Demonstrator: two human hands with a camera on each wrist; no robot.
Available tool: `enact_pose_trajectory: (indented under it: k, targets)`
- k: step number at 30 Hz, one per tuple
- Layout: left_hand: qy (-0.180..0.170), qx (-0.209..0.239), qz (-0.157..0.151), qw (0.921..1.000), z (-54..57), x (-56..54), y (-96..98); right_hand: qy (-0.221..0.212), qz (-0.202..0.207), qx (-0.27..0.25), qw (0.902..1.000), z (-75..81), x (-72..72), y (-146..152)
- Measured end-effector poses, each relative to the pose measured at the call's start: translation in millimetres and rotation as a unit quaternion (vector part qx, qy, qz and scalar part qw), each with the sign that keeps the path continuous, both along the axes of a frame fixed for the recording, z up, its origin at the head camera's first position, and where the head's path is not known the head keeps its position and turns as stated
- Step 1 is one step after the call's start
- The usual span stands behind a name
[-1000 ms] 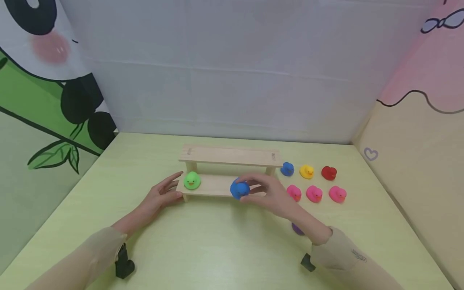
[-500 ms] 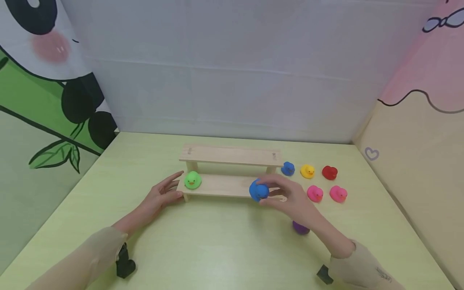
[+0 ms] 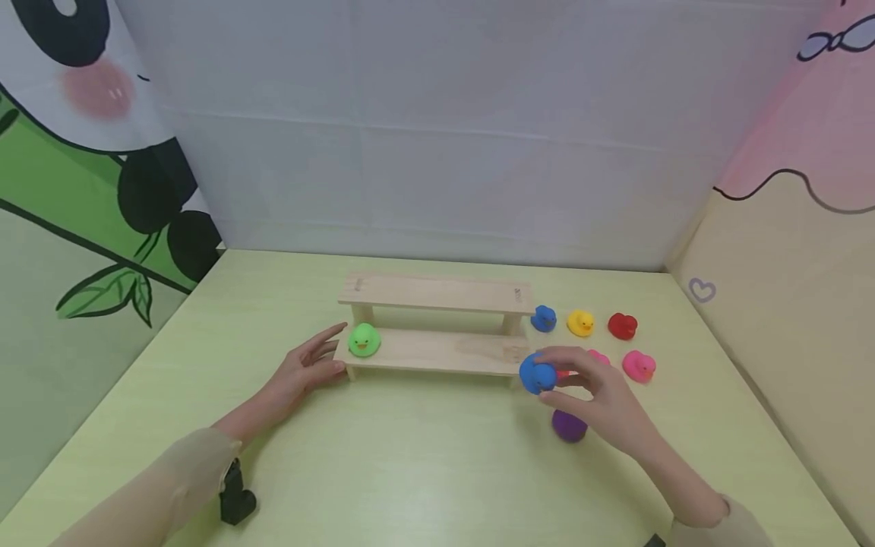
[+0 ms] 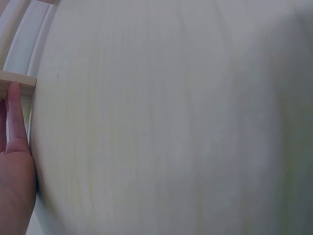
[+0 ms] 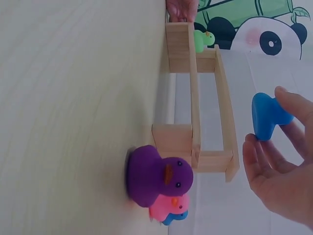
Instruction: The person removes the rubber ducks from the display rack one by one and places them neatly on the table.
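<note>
Between thumb and fingers my right hand pinches a blue rubber duck, held in the air just off the right end of a two-tier wooden shelf. A green rubber duck sits at the left end of the lower tier. My left hand rests against that same end of the shelf, fingers extended; in the left wrist view its fingers touch the wood. Below the held duck, a purple duck is on the table, shown upright in the right wrist view. A pink duck behind my right hand is partly hidden.
To the right of the shelf stand another blue duck, a yellow duck and a red duck. A pink duck lies in front of them. A pale wall closes off the table's back.
My right hand has carried the blue duck rightward, from over the lower tier to beyond the shelf's right end. More of the purple duck shows. The left hand has stayed in place.
</note>
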State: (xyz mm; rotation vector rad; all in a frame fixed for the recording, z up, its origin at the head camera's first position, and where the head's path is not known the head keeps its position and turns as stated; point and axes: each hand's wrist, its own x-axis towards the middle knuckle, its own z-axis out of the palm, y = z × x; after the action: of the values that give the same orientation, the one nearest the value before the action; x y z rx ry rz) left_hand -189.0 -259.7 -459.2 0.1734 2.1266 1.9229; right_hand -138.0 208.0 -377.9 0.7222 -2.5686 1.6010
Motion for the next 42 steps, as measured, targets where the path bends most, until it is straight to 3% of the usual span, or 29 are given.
enact_pose_trajectory:
  k: [11, 24, 30, 42]
  targets:
    - [0.000, -0.003, 0.000, 1.0000, 2.0, 1.9, 0.3, 0.056, -0.034, 0.034, 0.9973, -9.2, 11.2, 36.5]
    - [0.003, -0.002, -0.002, 1.0000, -0.2, 0.4, 0.3, 0.036, -0.062, 0.094, 0.9930, -20.9, 15.6, 85.9]
    - [0.006, -0.001, -0.002, 1.0000, -1.0, -0.5, 0.3, -0.028, -0.058, 0.130, 0.9895, -28.8, 16.7, 101.8]
    - [0.004, -0.010, 0.000, 0.9999, -1.5, -0.9, 0.0, -0.179, -0.013, 0.164, 0.9701, -41.4, 11.5, 112.5]
